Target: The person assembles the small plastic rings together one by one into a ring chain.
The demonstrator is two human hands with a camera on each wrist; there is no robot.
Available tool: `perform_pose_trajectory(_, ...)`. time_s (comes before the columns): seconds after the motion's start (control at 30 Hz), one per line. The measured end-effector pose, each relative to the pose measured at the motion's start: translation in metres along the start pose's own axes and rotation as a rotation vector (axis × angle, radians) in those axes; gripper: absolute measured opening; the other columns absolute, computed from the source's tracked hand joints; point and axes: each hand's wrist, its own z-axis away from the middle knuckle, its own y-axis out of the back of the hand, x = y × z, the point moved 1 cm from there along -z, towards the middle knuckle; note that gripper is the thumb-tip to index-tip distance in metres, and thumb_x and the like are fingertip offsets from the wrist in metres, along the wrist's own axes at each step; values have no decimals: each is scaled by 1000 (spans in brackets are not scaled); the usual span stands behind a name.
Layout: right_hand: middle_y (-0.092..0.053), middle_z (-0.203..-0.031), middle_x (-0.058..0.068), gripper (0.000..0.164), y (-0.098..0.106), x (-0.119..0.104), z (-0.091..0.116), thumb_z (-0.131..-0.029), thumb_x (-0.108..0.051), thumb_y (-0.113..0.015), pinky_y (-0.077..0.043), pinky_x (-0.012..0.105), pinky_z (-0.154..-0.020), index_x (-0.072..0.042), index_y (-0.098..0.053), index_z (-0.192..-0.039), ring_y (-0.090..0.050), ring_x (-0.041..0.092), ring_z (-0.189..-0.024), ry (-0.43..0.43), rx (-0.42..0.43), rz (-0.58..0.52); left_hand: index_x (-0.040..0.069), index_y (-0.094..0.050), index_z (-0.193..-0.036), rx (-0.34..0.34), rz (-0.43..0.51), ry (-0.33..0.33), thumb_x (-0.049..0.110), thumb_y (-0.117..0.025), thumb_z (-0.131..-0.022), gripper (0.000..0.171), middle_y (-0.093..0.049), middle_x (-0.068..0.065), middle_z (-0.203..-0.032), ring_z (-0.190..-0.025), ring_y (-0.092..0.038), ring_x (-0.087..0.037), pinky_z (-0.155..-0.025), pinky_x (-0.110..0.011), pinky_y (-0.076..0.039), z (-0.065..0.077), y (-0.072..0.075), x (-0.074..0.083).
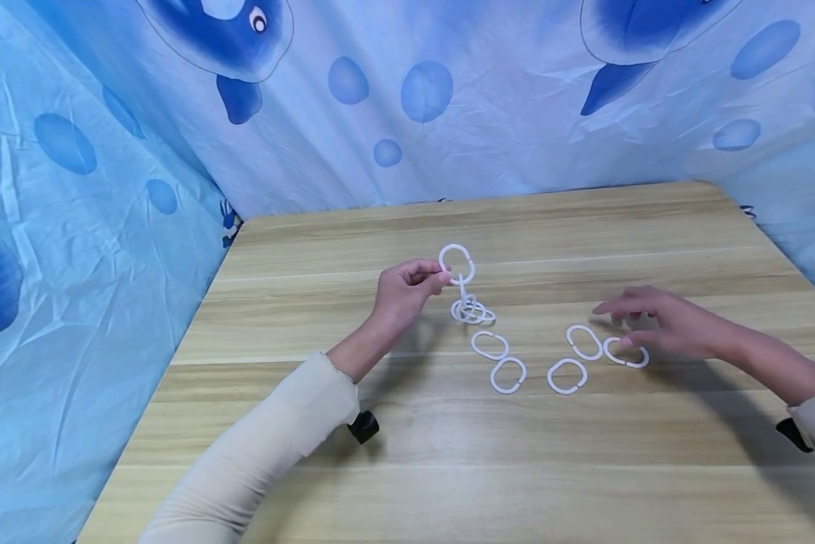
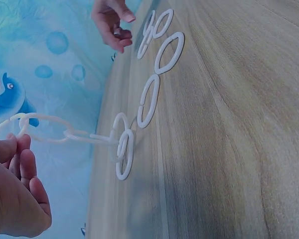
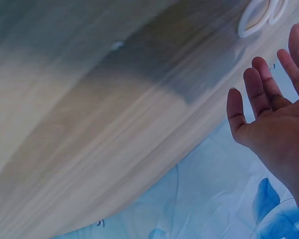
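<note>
Between thumb and fingers my left hand (image 1: 407, 291) pinches the top link of a chain of white plastic links (image 1: 458, 264). The chain hangs down, and its lower links (image 1: 471, 311) bunch together at the tabletop. My right hand (image 1: 672, 321) hovers at the right with loosely bent fingers and nothing in them. Under its thumb lies a loose white link (image 1: 626, 353), partly covered in the head view. Two more loose links (image 1: 585, 342) (image 1: 566, 376) lie just left of it. Another pair of links (image 1: 490, 345) (image 1: 508, 375) rests nearer the chain.
The wood-grain table (image 1: 448, 468) carries all the links. A blue curtain (image 1: 489, 128) with dolphin prints hangs behind the table and along its left side. A small black object (image 1: 363, 427) shows beneath the left sleeve's cuff.
</note>
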Motion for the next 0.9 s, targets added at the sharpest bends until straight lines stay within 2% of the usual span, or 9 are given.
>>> perform_pose_trajectory(0.2,-54,-91,-5,51,-2,4,11,-70,-4,-83,-41,23,-66,-7,-66,-118,-46,8,-82,-16,-47,-55,-2,-71,-96,-3,-2,14,6,-72,-86,12,-72,-5,-86,-74,-64,-11,-75,-25,-53,0,0,0)
perform_pose_trajectory(0.4,-53,-94,-7,52,-7,7,17,-70,-12,-84,-40,23,-68,-11,-67,-119,-45,7,-85,-53,-71,-80,-2,-71,-95,-3,-3,18,6,-72,-86,12,-72,-4,-85,-72,-62,-10,-74,-25,-53,-1,-1,0)
perform_pose_trajectory(0.53,-55,-97,-8,61,-7,8,18,-64,-14,-88,-38,23,-68,-12,-67,-121,-43,7,-86,-22,-83,-56,-1,-71,-95,3,-9,19,7,-72,-86,12,-72,-4,-84,-71,-60,-10,-74,-24,-53,-1,-1,0)
perform_pose_trajectory(0.77,-52,-92,-13,69,-7,10,19,-53,0,-89,-34,19,-66,-14,-70,-117,-39,3,-81,111,-52,73,0,-71,-95,-2,-19,28,10,-73,-86,13,-72,-6,-84,-73,-61,-12,-76,-27,-53,0,-2,1)
perform_pose_trajectory(0.9,-53,-91,-14,67,-9,11,20,-52,2,-89,-35,19,-65,-15,-72,-114,-39,2,-80,107,-33,83,1,-71,-95,-3,-16,36,11,-73,-86,13,-72,-4,-86,-78,-63,-20,-77,-28,-53,0,-3,1)
